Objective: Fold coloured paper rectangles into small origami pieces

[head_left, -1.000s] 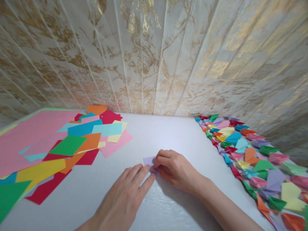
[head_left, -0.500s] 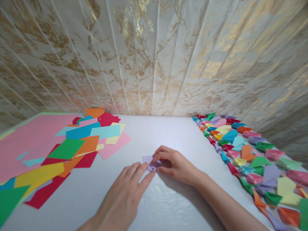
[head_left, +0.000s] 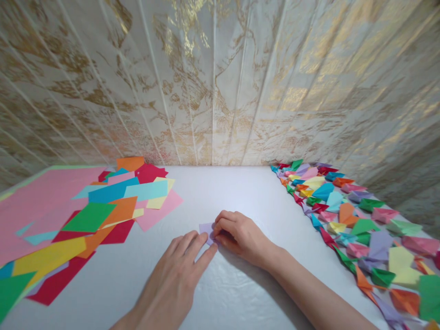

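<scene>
A small piece of lilac paper (head_left: 205,228) lies on the white table in front of me, with part of it hidden under my fingers. My left hand (head_left: 178,270) is stretched out flat, its index fingertip and thumb resting on the paper's near left edge. From the right, my right hand (head_left: 240,238) has its fingers curled and pinched together on the paper's right side. The part between those fingers is covered, so its folds cannot be made out.
Loose coloured sheets, among them a green sheet (head_left: 90,217) and a yellow sheet (head_left: 50,255), overlap on a large pink sheet (head_left: 30,206) at left. Rows of folded paper pieces (head_left: 381,244) cover the right side. A gold-patterned curtain (head_left: 213,91) hangs behind the table (head_left: 227,188).
My right fingers have drawn in closer to a pinch and cover more of the lilac paper. The whole view has shifted slightly; my left hand stays on the paper.
</scene>
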Demonstrator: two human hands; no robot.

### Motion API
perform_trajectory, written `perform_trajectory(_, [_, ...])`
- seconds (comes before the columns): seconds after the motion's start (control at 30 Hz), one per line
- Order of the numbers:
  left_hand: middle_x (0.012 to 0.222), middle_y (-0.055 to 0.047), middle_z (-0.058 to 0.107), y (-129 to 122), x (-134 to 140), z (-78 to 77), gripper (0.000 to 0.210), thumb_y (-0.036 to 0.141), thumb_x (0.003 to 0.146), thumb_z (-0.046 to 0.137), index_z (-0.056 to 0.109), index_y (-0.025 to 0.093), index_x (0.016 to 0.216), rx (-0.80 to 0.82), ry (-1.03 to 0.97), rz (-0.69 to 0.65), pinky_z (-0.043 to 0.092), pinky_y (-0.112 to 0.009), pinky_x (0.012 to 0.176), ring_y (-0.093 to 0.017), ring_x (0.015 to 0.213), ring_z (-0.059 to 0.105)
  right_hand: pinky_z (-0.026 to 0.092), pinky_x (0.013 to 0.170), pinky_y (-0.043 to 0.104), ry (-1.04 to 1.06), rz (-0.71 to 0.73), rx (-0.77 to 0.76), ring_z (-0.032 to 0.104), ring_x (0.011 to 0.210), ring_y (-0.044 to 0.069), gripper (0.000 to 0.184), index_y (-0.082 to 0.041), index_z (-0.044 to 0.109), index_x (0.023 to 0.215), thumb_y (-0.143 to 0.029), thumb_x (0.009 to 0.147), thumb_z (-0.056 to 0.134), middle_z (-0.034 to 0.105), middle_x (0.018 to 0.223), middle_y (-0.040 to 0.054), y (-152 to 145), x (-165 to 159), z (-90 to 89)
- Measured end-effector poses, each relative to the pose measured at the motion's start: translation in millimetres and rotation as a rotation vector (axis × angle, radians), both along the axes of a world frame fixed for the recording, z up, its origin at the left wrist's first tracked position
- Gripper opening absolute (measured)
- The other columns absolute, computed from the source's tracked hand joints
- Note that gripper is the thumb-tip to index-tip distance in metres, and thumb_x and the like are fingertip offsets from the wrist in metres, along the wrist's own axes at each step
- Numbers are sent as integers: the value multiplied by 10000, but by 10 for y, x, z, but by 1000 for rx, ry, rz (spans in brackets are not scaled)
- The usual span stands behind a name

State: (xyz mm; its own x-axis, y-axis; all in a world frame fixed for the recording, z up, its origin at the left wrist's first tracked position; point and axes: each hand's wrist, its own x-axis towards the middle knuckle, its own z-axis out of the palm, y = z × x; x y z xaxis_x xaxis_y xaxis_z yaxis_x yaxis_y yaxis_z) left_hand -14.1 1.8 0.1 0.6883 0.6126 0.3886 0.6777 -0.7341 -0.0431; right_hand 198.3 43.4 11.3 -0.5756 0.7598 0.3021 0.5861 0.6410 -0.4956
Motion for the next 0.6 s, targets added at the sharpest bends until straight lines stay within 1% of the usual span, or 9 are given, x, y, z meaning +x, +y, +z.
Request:
perform_trajectory(0.1, [1184,-94,679,1,7,1,659,-94,687,398,667,205,1210,10,10,3,432,-405,914,-268,1076,539,457,742,293,-32,13,33,618,791,177,97,-146,657,901,-59,867,629,659,903,53,7,-5,-8])
perform_trajectory(0.17, [1190,-93,682,0,10,-7,656,-92,702,392,665,206,1219,8,16,14,431,-407,909,-270,1076,545,466,750,298,-20,36,32,614,791,178,98,-146,669,907,-67,881,617,661,915,60,6,14,4])
perform_trajectory(0.27, [1193,-86,685,-2,8,-17,646,-83,714,392,665,214,1219,-3,22,21,427,-409,907,-271,1079,552,482,809,300,45,113,-30,623,866,180,145,-160,713,910,-51,876,623,673,974,71,11,91,59])
perform_trajectory(0.4, [1196,-75,693,-9,-13,-2,591,-67,725,413,675,212,1175,10,-2,3,415,-401,904,-266,1067,567,488,860,310,64,206,-111,609,932,175,286,-222,775,948,-21,896,578,689,1030,60,41,214,157])
perform_trajectory(0.5, [1193,-57,702,-13,-32,31,543,-52,753,417,671,210,1156,16,-24,-12,404,-394,911,-253,1054,582,479,890,320,57,225,-164,594,954,175,304,-241,786,980,-20,888,600,685,1039,52,63,247,187])
perform_trajectory(0.6, [1194,-50,706,-6,-37,68,435,10,838,416,663,205,1139,1,-36,-12,409,-399,899,-254,1044,596,466,903,312,96,195,-203,588,960,172,279,-221,778,996,-13,843,672,670,1028,45,70,230,172])
